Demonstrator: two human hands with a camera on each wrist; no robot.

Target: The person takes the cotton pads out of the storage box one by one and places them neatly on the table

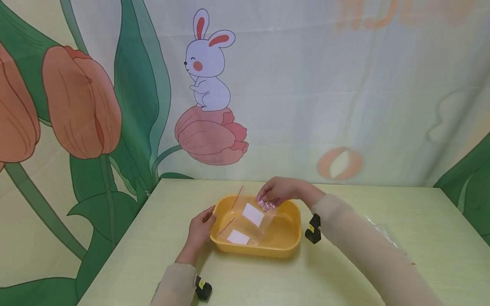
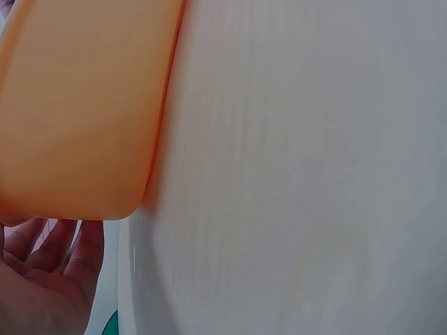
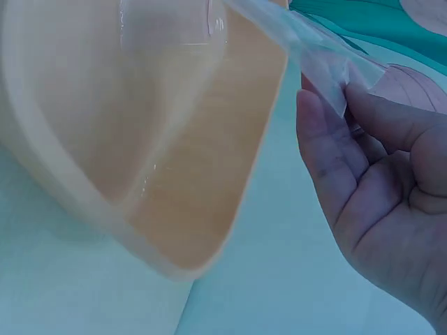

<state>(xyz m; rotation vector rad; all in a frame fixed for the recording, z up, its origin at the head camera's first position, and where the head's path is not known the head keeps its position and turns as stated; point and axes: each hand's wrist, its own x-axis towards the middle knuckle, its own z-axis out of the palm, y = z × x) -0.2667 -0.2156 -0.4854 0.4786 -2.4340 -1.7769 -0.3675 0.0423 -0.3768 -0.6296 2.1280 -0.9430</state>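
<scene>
A yellow plastic basin (image 1: 281, 251) stands on the table. My left hand (image 1: 200, 229) holds its left end, thumb near the rim; in the left wrist view the left fingers (image 2: 84, 258) lie against the end of the orange-looking basin (image 2: 84, 125). Over the basin's far side, my right hand (image 1: 279, 190) pinches a crinkled corner of a clear plastic bag (image 1: 268, 205) bearing a white label (image 1: 253, 214). The right wrist view shows the bag (image 3: 314, 52) between thumb and fingers. A second white label (image 1: 238, 237) and thin red strips (image 1: 226, 226) show at the basin's left side.
More clear plastic packaging (image 1: 386, 233) lies on the table (image 1: 344, 272) to the right, partly behind the right sleeve (image 1: 363, 242). A printed curtain (image 1: 291, 93) with tulips and a rabbit hangs behind the table's far edge.
</scene>
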